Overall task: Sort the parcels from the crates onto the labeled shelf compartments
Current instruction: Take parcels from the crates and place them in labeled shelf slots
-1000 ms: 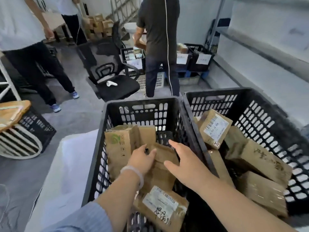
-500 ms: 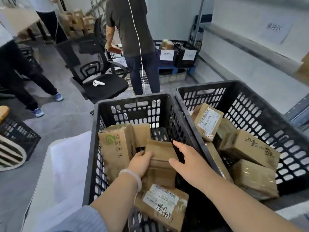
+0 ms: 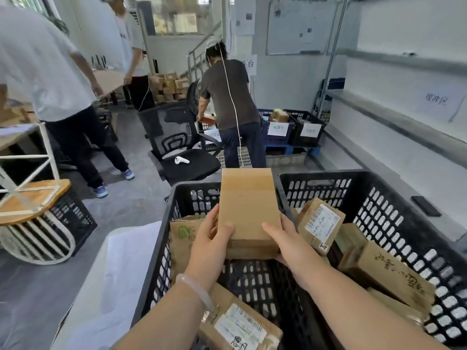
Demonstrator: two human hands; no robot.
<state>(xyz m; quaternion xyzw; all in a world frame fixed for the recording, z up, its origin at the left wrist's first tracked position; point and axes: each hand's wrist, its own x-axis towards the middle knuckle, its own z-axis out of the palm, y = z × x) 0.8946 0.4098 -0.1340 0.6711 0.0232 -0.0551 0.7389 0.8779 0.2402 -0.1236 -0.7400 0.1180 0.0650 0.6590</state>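
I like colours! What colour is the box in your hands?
The box is plain brown cardboard, clearest in the head view.

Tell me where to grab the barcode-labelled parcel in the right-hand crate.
Probably best to grip the barcode-labelled parcel across its two long side faces near the raised upper end, coming from above. It leans label-up in the right-hand crate, upper end free, lower end tucked down.
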